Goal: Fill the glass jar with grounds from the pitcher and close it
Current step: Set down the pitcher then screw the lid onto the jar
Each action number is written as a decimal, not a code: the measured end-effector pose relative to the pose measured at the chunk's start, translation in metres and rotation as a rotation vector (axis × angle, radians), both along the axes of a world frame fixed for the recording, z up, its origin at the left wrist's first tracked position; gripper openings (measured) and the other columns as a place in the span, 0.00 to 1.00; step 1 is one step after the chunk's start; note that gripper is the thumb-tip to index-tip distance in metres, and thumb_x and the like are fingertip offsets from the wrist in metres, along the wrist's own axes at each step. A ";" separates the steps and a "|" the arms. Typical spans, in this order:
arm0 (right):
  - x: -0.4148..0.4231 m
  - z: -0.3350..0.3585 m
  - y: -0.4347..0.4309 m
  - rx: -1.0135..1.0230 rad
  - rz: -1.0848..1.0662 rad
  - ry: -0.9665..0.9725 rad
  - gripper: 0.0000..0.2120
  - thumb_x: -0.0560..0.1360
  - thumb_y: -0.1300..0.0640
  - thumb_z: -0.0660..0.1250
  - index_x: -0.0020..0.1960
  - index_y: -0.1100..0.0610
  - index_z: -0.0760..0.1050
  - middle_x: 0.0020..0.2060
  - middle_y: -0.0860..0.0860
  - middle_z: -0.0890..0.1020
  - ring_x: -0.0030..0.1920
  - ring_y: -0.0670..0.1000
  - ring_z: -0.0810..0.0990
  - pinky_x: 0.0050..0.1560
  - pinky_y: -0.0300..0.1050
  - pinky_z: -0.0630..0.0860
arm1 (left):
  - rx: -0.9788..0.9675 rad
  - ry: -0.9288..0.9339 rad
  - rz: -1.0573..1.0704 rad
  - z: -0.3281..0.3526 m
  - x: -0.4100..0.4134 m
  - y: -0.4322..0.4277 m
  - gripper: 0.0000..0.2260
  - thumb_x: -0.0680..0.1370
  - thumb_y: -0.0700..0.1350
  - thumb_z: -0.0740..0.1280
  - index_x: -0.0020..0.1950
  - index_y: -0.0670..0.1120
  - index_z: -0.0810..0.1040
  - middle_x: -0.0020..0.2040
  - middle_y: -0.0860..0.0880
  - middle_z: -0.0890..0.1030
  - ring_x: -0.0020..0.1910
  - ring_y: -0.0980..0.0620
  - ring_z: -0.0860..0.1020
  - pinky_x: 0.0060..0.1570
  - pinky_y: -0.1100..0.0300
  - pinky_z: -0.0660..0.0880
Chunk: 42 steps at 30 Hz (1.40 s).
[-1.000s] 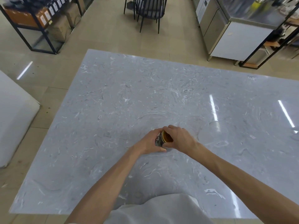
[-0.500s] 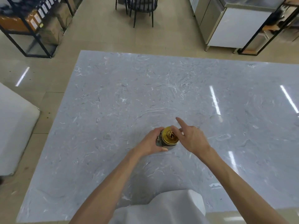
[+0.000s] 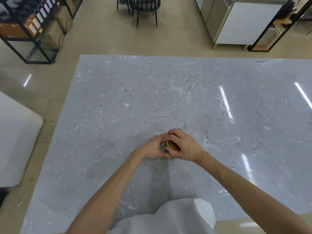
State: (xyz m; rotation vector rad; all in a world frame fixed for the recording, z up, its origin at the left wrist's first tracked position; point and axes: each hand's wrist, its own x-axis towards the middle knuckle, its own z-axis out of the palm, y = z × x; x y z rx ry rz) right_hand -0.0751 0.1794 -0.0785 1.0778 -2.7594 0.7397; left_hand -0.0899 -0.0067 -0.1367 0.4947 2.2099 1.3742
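Note:
A small glass jar (image 3: 162, 146) with a gold lid (image 3: 172, 145) stands on the grey marble table (image 3: 118, 107), near its middle. My left hand (image 3: 152, 149) wraps around the jar's left side. From the right, my right hand (image 3: 183, 146) curls its fingers over the lid. Most of the jar is hidden under both hands. No pitcher is in view.
A black chair (image 3: 143, 7) stands on the floor beyond the table's far edge. Black metal shelves with boxes (image 3: 32, 29) are at the far left. A steel and white cabinet (image 3: 236, 22) is at the far right. A white object (image 3: 15, 141) sits left of the table.
Half a second ago my right hand was lifted off with fingers spread and the gold lid showing; now its fingers are wrapped over the lid again. My left hand has stayed on the jar.

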 end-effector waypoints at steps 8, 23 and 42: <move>0.013 -0.035 -0.035 -0.213 -0.449 0.244 0.05 0.72 0.56 0.69 0.43 0.57 0.82 0.43 0.52 0.82 0.43 0.51 0.80 0.42 0.42 0.76 | 0.015 0.171 0.371 -0.019 0.030 0.032 0.14 0.70 0.49 0.75 0.49 0.65 0.76 0.47 0.66 0.82 0.46 0.66 0.82 0.37 0.75 0.73; -0.012 -0.025 0.004 -0.043 0.151 0.231 0.09 0.76 0.54 0.67 0.50 0.58 0.81 0.53 0.57 0.82 0.52 0.58 0.80 0.53 0.52 0.76 | -0.179 0.253 -0.017 -0.027 -0.004 0.009 0.22 0.70 0.48 0.76 0.63 0.49 0.77 0.57 0.60 0.78 0.54 0.61 0.78 0.50 0.74 0.71; 0.016 -0.032 -0.052 -0.100 -0.486 0.181 0.02 0.73 0.55 0.69 0.41 0.52 0.79 0.43 0.45 0.81 0.49 0.50 0.79 0.46 0.45 0.71 | -0.300 0.257 0.698 -0.008 0.074 0.049 0.20 0.80 0.42 0.66 0.72 0.43 0.72 0.67 0.50 0.77 0.64 0.53 0.76 0.65 0.58 0.74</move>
